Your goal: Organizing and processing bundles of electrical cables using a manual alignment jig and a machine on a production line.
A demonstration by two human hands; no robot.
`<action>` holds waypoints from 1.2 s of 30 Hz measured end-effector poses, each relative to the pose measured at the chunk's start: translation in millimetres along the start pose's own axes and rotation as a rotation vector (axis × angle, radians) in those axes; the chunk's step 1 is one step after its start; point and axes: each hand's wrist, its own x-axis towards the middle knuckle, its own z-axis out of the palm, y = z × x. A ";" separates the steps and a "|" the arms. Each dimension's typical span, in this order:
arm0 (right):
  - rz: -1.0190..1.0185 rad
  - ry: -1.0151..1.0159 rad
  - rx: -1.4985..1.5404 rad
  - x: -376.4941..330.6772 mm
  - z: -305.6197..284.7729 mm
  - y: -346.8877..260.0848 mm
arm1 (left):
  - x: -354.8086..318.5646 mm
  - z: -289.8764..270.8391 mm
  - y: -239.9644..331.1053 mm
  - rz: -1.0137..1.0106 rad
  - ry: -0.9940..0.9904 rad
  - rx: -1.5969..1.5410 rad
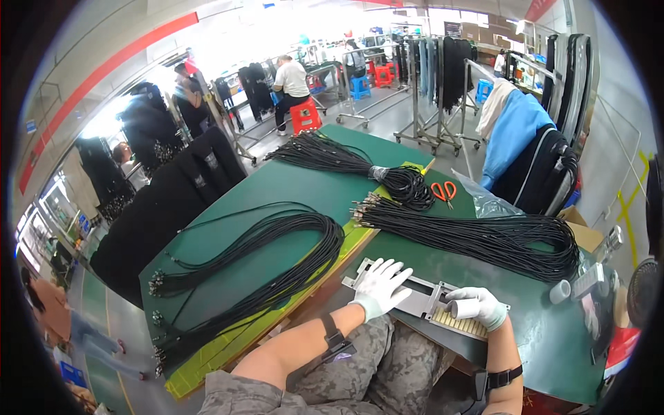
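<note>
A flat metal frame (417, 299) lies at the near edge of the green table (415, 245). My left hand (379, 287), in a white glove, rests on its left part with the fingers stretched out. At its right part my right hand (490, 309), also gloved, grips a short white cylinder (465, 308) that looks like a roll. The cylinder lies tilted, one round end toward me. Below it is a row of pale yellow strips (456, 324) set in the frame. The right fingers are partly hidden behind the cylinder.
Black cord bundles with metal ends lie around: a looped one (325, 242) at left, a tied one (325, 153) at the back, another (477, 238) at right. Orange-handled scissors (445, 191) lie between. Another white roll (559, 292) stands at right. Garment racks and people are beyond.
</note>
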 end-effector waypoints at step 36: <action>0.046 0.159 0.068 7.4 -4.8 13.8 | -3.7 2.2 -0.4 -0.053 0.002 -0.066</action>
